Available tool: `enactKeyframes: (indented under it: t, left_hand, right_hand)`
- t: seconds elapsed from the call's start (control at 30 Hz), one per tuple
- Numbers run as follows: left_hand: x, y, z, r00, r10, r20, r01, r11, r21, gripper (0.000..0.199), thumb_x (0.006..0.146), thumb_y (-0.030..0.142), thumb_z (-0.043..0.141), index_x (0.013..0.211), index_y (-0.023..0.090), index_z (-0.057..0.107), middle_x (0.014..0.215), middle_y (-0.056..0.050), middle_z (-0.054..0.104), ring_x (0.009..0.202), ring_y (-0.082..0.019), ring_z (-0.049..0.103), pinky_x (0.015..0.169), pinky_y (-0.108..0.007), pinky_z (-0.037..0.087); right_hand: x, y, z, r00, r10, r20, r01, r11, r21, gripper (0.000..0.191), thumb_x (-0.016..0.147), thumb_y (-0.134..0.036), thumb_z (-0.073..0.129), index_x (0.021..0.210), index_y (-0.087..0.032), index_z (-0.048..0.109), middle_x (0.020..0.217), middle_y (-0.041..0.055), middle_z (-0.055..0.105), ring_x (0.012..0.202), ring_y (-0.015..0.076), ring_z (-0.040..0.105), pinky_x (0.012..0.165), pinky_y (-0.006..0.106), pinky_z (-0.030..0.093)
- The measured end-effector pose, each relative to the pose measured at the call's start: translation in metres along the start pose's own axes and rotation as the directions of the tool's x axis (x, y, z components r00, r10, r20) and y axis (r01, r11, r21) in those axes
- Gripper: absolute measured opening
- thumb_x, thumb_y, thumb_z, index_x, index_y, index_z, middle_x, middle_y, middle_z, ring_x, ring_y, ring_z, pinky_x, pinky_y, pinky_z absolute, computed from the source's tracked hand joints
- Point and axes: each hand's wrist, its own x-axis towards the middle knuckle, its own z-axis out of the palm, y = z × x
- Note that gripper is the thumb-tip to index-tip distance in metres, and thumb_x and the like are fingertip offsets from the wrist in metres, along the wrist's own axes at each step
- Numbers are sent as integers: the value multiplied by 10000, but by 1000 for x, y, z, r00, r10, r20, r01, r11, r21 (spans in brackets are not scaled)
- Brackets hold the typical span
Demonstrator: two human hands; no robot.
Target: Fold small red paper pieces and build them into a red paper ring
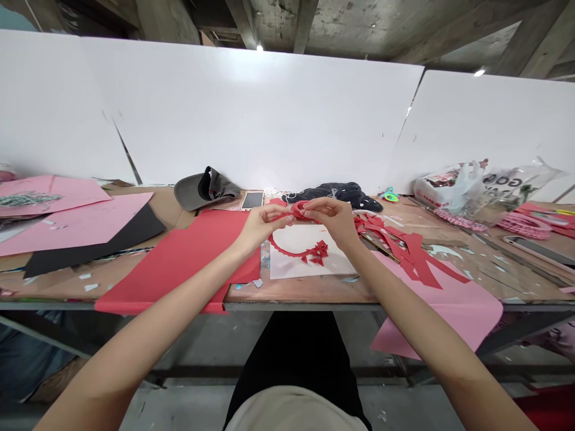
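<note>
Both of my hands are raised over the middle of the table, around a coiled red paper strip (298, 209). My left hand (266, 222) pinches its left side between thumb and fingertips. On the other side, my right hand (331, 216) has its fingers closed on the coil's right edge. Beneath them lies a white sheet (285, 267), where a curved red folded strip (284, 251) trails into a cluster of small folded red paper pieces (318, 252).
A red sheet (188, 257) hangs over the front edge at left. At right, red paper strips (415, 263) and scissors partly cover a pink sheet (431, 317). Behind are a cap (206, 188), phone (252, 200), dark cloth (341, 193) and plastic bag (449, 188).
</note>
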Motion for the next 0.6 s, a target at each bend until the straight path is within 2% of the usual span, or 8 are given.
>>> enactKeyframes:
  t: [0.07,0.27,0.6]
  left_hand:
    - [0,2,2,1000,14,4,-14,1000,-17,313,712,407,784,934,191,743,992,-95,739,877,-202,680,820,-336,525]
    - [-2,4,6,997,73,-7,-73,993,-90,325,663,386,825,898,172,757,997,-104,744,949,-247,696,923,-399,529]
    - [-5,8,9,991,117,-68,-125,985,-118,282,638,350,845,845,175,769,942,-90,757,940,-256,709,908,-395,556]
  right_hand:
    - [-2,-3,2,999,-30,-21,30,1000,-10,126,686,-294,798,751,-213,728,803,21,730,797,181,696,825,377,588]
    - [-8,-6,7,994,-108,8,108,994,-12,122,733,-284,773,812,-203,725,848,33,743,855,197,712,843,380,594]
    - [-9,-9,9,983,-181,-21,181,983,-24,143,736,-322,776,806,-213,715,834,22,745,849,195,719,824,371,608]
